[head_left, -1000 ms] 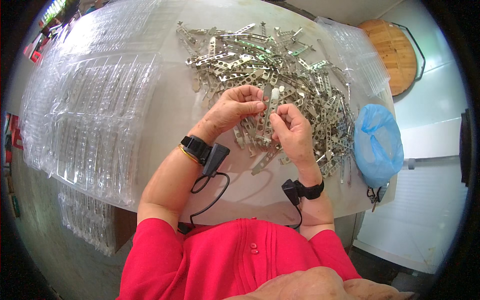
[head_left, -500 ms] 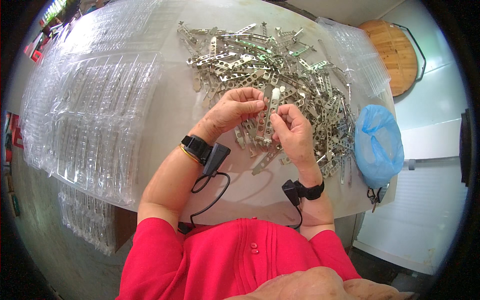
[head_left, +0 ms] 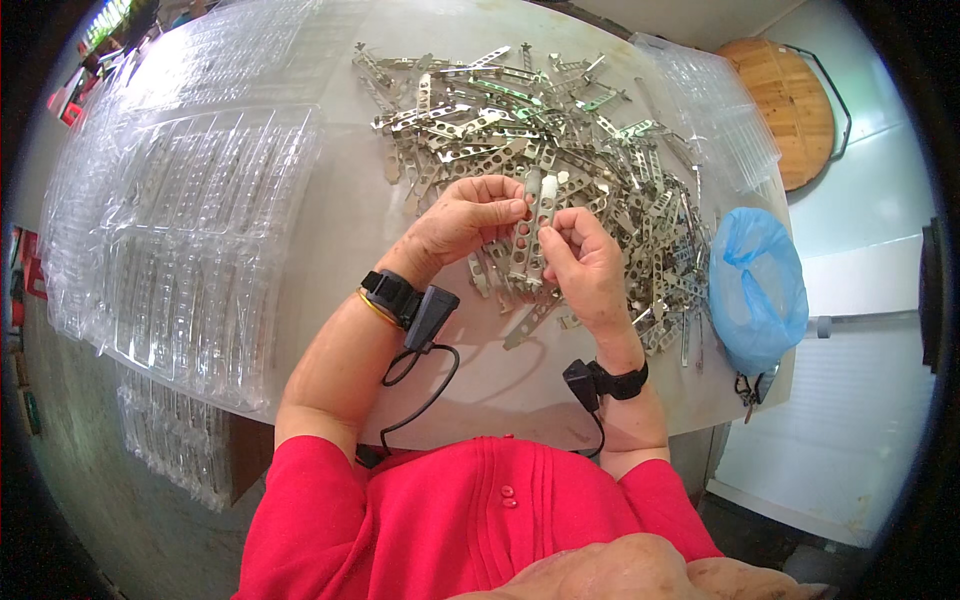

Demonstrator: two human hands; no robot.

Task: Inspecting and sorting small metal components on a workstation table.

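Both my hands are raised in front of the near side of a heap of perforated metal strips [head_left: 480, 130]. Thumb and fingertips of my left hand [head_left: 470, 218] are closed on a flat metal strip with a row of round holes [head_left: 521, 252]. Beside it, my right hand [head_left: 590, 262] pinches a second perforated strip [head_left: 547, 200] with a pale upper end. The two strips stand almost side by side, lower ends toward me; whether they are joined there I cannot tell. My fingers hide part of both.
Stacked clear plastic trays [head_left: 200, 200] cover the table's left side. More clear plastic trays [head_left: 710, 110] lie at the far right. A blue plastic bag [head_left: 757, 290] sits at the right edge. A round wooden board [head_left: 785, 112] leans beyond it. Cables hang from my wrist devices.
My hands have barely moved and keep their hold on both strips. The strips have shifted very slightly.
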